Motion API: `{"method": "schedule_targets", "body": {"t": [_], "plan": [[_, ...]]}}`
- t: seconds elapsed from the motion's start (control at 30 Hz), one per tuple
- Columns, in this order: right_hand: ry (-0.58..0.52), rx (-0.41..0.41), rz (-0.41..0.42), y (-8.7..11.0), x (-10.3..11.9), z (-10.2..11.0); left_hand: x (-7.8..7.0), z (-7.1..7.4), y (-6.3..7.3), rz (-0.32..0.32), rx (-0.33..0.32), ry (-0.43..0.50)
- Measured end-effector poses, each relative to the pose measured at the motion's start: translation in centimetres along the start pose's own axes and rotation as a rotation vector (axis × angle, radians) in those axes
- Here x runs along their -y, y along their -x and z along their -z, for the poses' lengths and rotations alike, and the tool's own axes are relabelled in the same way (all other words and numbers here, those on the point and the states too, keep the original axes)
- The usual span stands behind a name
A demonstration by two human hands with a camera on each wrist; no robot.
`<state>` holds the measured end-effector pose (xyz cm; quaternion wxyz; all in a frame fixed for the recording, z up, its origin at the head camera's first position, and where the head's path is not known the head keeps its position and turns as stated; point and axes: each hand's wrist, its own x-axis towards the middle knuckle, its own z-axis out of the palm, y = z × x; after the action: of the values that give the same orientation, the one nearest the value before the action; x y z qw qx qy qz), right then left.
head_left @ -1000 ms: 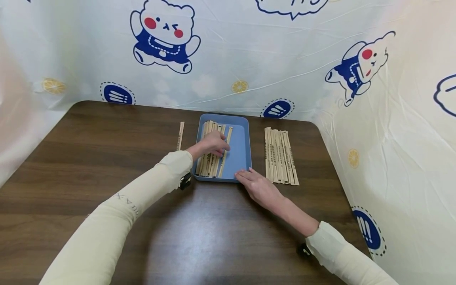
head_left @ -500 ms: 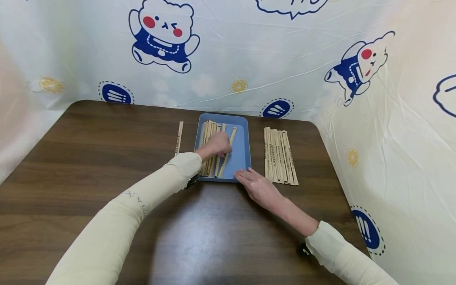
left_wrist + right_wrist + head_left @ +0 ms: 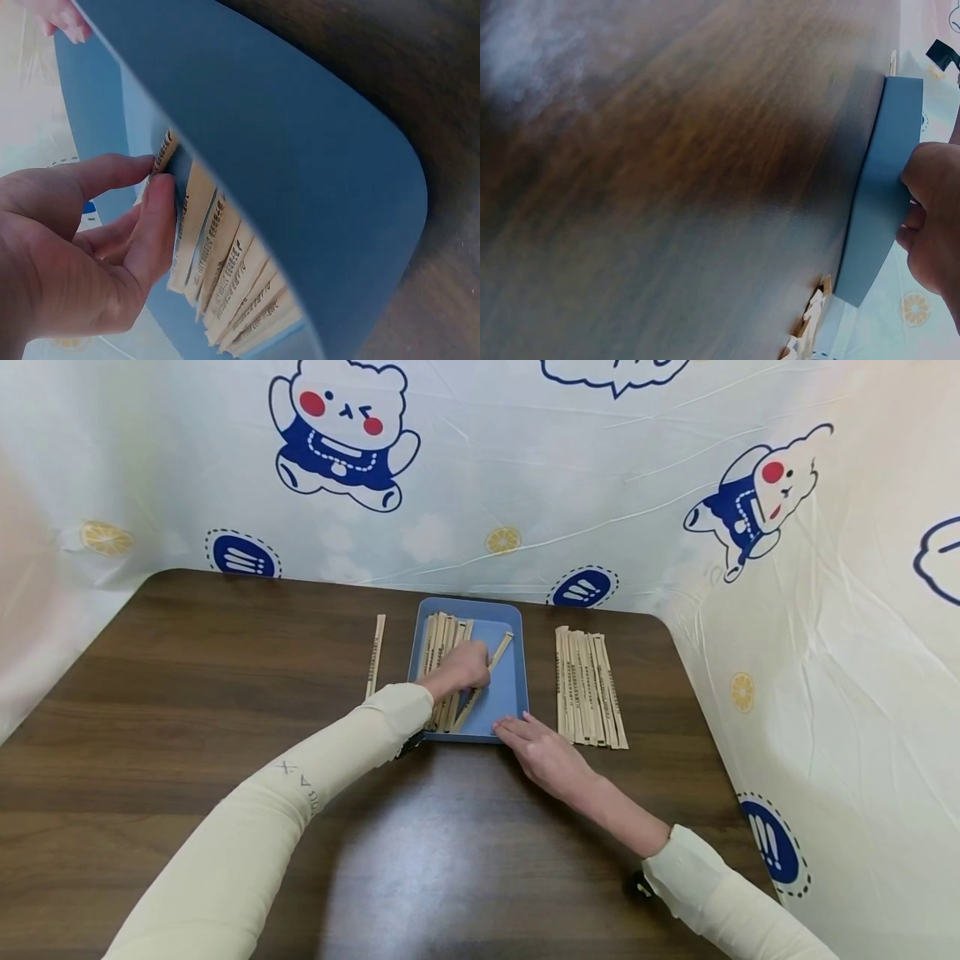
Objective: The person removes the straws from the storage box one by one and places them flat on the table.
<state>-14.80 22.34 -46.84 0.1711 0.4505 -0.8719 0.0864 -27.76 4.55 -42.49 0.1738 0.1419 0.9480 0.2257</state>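
Observation:
In the head view my left hand (image 3: 467, 666) is inside the blue tray (image 3: 513, 693). Its thumb and index finger pinch one slim paper-wrapped stick (image 3: 502, 648), which slants with its far end to the right. The left wrist view shows this stick (image 3: 164, 152) between the fingertips, beside a row of similar paper-wrapped sticks (image 3: 225, 277). My right hand (image 3: 551, 758) holds the tray's near right corner. Seen from the right wrist, the fingers of this hand (image 3: 934, 214) are bent over the rim of the tray wall (image 3: 885, 187).
Right of the tray, several paper-wrapped sticks (image 3: 588, 689) lie side by side on the brown wooden table (image 3: 225, 693). A single wrapped stick (image 3: 376, 653) lies left of it, partly behind the left sleeve. A printed curtain (image 3: 465, 468) closes off the back and right.
My left hand has moved slightly right and closed on one stick in the tray. The stick's far end has swung right, away from the row. My right hand stays at the tray corner.

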Motion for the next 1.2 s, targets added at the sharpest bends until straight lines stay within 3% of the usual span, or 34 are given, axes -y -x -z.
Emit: {"method": "schedule_targets", "body": {"t": [0.2, 0.4, 0.73, 1.0, 1.2], "plan": [[0.014, 0.001, -0.003, 0.0, 0.0, 0.0, 0.4, 0.3, -0.1, 0.016, 0.032, 0.125], [0.009, 0.008, -0.009, 0.0, 0.0, 0.0, 1.0, 1.2, 0.7, 0.014, 0.048, 0.353], [-0.008, -0.002, -0.007, -0.1, 0.1, 0.0, 2.3, 3.2, 1.5, 0.062, -0.012, 0.650], [-0.004, 0.000, -0.008, -0.2, 0.1, 0.0, 4.9, 6.4, 2.3, 0.125, -0.035, 0.791], [-0.005, 0.001, -0.005, -0.1, 0.1, 0.0, 8.1, 8.6, 3.3, 0.166, -0.078, 0.782]]}}
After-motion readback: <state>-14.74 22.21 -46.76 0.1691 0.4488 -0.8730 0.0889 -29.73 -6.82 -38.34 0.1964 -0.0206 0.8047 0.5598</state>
